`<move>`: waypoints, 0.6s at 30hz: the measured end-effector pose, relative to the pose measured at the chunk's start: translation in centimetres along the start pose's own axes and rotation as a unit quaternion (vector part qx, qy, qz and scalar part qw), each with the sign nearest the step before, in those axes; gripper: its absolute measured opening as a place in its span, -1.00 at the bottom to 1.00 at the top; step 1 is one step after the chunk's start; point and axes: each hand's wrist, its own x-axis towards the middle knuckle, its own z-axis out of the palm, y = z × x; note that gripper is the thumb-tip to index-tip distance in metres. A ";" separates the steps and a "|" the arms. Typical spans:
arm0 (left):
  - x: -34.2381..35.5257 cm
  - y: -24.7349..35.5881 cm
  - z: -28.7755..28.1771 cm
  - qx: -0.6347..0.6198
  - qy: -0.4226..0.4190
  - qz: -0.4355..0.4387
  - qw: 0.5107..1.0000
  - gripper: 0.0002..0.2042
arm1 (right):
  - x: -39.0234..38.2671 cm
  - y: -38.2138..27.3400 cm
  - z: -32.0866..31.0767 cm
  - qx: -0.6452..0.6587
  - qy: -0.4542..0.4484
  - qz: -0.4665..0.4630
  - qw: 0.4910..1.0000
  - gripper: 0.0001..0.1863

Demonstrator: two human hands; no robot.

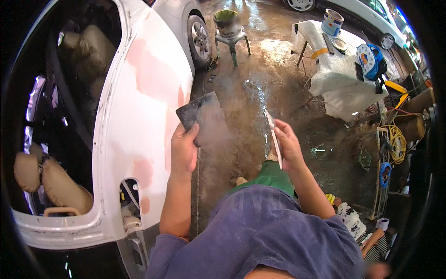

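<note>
My left hand point(186, 146) grips a dark grey, flat rectangular plate point(200, 114) by its lower left edge, with the thumb on top. The plate is tilted, and its right part looks paler and smeared. In my right hand point(289, 148) is a thin, whitish flat piece point(274, 139), seen almost edge-on; its exact kind does not show. The two held things are apart, in front of my body. Beside my left hand stands a white car body panel point(160, 100) with pinkish filler-like patches.
A bucket point(226, 23) rests on a stool point(232, 42) ahead. At the right, a covered table point(325, 79) bears a tin point(332, 22), a round lid point(339, 44) and a blue cable reel point(370, 62). Yellow cable point(397, 144) hangs farther right. The floor point(251, 93) looks wet.
</note>
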 end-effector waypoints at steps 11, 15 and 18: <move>13.5 -6.3 10.3 -0.386 -0.194 -0.008 0.902 -0.78 | 5.4 -5.2 -0.2 -0.047 -0.137 0.081 0.986 -0.24; 17.9 -6.3 15.4 -0.389 -0.232 0.028 0.891 -0.80 | 8.6 -8.7 -1.6 -0.084 -0.146 0.010 0.986 -0.23; 20.8 -6.5 18.5 -0.382 -0.249 0.048 0.889 -0.80 | 11.4 -10.3 -3.3 -0.121 -0.140 -0.048 0.982 -0.22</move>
